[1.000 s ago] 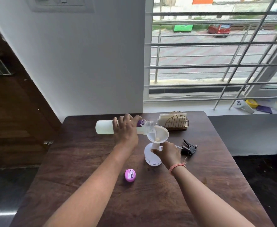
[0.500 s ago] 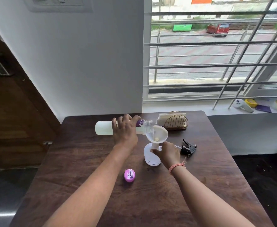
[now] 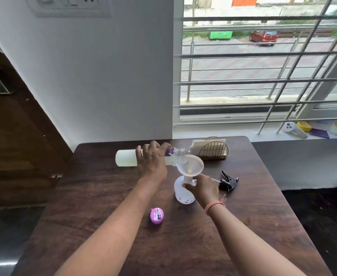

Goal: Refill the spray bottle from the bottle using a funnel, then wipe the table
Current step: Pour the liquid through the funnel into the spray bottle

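Left hand (image 3: 150, 161) wrapped over the bottle (image 3: 126, 157), fingers curled around its body, holding it on its side above the table (image 3: 96, 196). Bottle mouth at the rim of the funnel (image 3: 190, 165), on the funnel's left side; purple label partly visible beside the fingers. Funnel seated upright in the neck of the spray bottle (image 3: 180, 193), a small pool of pale liquid visible at the funnel's throat. Spray bottle standing near the table's centre, white, with small purple marks near its base. Right hand (image 3: 204, 188) gripping the spray bottle's neck just below the funnel, thumb on the near side, fingers curled behind; orange thread around the wrist. Pink cap (image 3: 156, 215) lying on the table near the left forearm, apart from both bottles. Black sprayer head (image 3: 228, 182) lying on its side just right of the right hand, tube pointing toward the spray bottle. Napkin holder (image 3: 213, 149) of gold wire at the table's far edge, white napkins inside.
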`<control>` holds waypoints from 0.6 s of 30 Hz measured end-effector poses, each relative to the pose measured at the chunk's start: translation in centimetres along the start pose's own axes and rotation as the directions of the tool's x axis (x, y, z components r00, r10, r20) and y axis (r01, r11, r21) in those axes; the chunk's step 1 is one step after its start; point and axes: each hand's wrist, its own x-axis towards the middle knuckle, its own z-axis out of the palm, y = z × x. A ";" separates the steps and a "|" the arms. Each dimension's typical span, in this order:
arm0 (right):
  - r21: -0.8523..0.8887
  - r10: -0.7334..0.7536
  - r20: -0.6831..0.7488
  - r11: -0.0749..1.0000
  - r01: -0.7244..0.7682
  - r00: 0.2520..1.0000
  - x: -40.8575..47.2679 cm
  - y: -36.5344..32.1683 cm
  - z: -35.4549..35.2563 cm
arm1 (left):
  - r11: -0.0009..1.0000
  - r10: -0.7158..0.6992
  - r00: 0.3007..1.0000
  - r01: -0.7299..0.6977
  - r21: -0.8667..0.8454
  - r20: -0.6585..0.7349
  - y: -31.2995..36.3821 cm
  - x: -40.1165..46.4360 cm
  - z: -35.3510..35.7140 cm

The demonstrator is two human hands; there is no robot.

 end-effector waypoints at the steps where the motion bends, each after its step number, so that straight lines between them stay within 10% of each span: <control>1: 0.002 0.000 0.000 1.000 0.000 1.000 0.0 0.0 0.0 | 1.000 0.000 1.000 0.000 0.003 0.002 0.0 0.0 0.0; 18: -0.004 0.000 0.006 1.000 0.000 1.000 -0.2 -0.2 -0.4 | 1.000 0.003 1.000 -0.003 0.000 0.008 0.3 0.1 -0.2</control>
